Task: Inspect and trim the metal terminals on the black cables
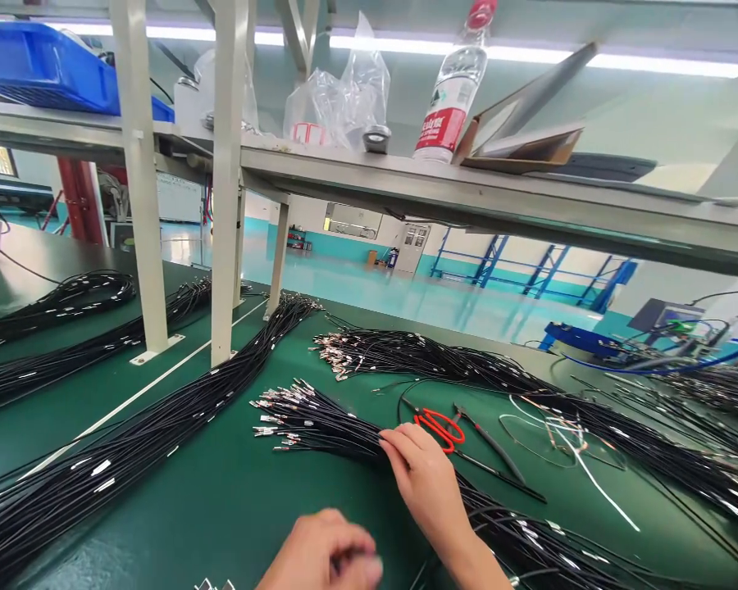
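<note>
Pinching the black cable bundle [344, 428] with thumb and fingers drawn together, the right hand [423, 469] rests just on the near side of the red-handled tool [439, 429]. The bundle lies on the green table [221, 492], its connector ends [286, 412] pointing left, away from the red-handled tool; its long axis slants past the tool's near side toward the lower right. Fingers and wrist hide a stretch of it, and its far length leaves the view. The left hand [323, 553], nearer the person than the red-handled tool and to its left, is half curled and blurred; whether it holds anything I cannot tell. Small metal pieces [214, 584] left of that hand are cut off by the lower edge. Black-handled pliers [498, 451] lie right beside the red-handled tool, and a tangle of pale wires [581, 447] sits farther right. Beyond the tool stretches another cable bunch [418, 352]; well to its left runs a long one [188, 406], close by a shelf post [222, 197].
</note>
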The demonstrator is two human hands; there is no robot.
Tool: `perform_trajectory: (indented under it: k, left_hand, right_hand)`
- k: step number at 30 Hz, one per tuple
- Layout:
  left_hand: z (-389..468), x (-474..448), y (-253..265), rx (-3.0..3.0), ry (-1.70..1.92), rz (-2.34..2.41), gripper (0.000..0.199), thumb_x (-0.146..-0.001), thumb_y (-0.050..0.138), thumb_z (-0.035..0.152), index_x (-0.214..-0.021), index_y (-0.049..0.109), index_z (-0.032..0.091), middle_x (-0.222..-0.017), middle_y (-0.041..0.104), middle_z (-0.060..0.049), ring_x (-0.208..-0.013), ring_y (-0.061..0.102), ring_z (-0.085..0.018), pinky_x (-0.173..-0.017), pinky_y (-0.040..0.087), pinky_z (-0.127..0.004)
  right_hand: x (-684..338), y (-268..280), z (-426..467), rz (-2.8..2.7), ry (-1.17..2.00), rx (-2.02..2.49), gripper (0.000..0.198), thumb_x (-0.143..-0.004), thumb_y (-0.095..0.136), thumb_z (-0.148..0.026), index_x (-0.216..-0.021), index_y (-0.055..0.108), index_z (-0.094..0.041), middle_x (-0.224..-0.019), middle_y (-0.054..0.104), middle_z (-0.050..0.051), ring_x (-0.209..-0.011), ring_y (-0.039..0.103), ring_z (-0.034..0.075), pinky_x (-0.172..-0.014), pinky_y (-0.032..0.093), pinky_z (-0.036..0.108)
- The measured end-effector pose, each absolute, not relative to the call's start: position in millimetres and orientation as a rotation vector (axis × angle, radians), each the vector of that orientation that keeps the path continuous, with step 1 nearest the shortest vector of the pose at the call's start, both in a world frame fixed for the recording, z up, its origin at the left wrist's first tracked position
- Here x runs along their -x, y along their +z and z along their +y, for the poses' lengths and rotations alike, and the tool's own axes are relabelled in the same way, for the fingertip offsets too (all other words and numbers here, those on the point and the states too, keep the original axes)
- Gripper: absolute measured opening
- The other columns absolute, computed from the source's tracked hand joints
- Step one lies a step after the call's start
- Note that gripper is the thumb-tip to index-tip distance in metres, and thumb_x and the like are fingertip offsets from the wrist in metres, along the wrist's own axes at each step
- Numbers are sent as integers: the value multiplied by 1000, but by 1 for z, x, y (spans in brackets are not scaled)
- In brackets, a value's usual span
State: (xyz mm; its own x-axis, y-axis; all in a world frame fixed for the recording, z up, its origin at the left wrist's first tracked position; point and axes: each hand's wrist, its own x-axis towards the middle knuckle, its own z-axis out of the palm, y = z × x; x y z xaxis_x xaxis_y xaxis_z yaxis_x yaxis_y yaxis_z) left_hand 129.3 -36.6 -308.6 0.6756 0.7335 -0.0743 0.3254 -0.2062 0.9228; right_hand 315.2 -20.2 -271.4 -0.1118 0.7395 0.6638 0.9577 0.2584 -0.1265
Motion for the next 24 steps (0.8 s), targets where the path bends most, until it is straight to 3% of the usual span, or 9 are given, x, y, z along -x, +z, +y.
perform_trajectory:
  k: [2,5,8,10,12,14,18,21,24]
  left_hand:
    - [-22,-141,-274,-1181,478,858,54,-76,36,51,-109,47,10,-103,49,-9,-70,46,3,-61,36,-7]
    - [1,-159,-246,-755,867,814,52,-74,43,50,-111,41,14,-116,44,-7,-91,51,-3,-77,46,-14]
    - [18,-165,-246,-597,1160,786,44,-77,42,42,-114,39,18,-117,44,-6,-92,51,-2,-81,47,-16]
    - [23,-162,-252,-614,1223,795,44,-78,38,41,-116,37,18,-107,49,-7,-74,50,3,-68,45,-10]
    - [24,-159,-257,-819,1122,827,50,-78,37,47,-116,39,14,-85,52,-5,-52,38,7,-50,32,-5]
    - [19,-158,-259,-1099,898,868,57,-75,37,52,-116,42,12,-67,48,-1,-41,27,7,-42,19,-6]
    - [4,-163,-261,-1477,598,904,52,-76,35,51,-95,54,7,-59,45,0,-40,25,7,-41,17,-5]
    - [-3,-165,-261,-1624,537,912,53,-77,31,52,-72,53,4,-50,35,0,-40,23,7,-42,16,-5]
    - [-3,-165,-260,-1646,512,918,52,-77,31,53,-73,52,5,-48,29,1,-41,22,6,-41,16,-4]
  right_hand:
    - [-316,-272,-22,-1857,-337,1448,20,-87,42,-24,-86,61,-14,-82,54,5,-76,49,10,-71,39,22]
    - [-315,-275,-24,-1847,-137,1451,21,-87,41,-25,-85,60,-16,-80,55,4,-75,50,10,-69,40,21]
    - [-312,-277,-26,-1912,20,1573,24,-87,39,-26,-83,59,-16,-80,55,5,-75,50,12,-69,40,25]
    - [-309,-275,-28,-2008,125,1682,22,-85,40,-26,-78,60,-17,-79,55,4,-76,50,14,-71,39,28]
    - [-308,-269,-30,-2007,221,1719,21,-82,43,-28,-78,60,-18,-81,56,3,-78,50,14,-73,38,29]
    - [-307,-260,-33,-1834,323,1662,23,-81,45,-34,-85,61,-17,-84,57,3,-78,51,13,-73,39,27]
    - [-305,-244,-39,-1474,615,1481,31,-81,46,-39,-91,60,-13,-80,58,4,-72,52,11,-66,41,22]
    - [-302,-242,-40,-1420,701,1398,28,-80,48,-36,-77,58,-10,-73,56,4,-68,50,9,-64,40,19]
    - [-299,-244,-40,-1411,695,1408,27,-80,48,-33,-70,56,-9,-68,54,3,-64,47,7,-61,38,18]
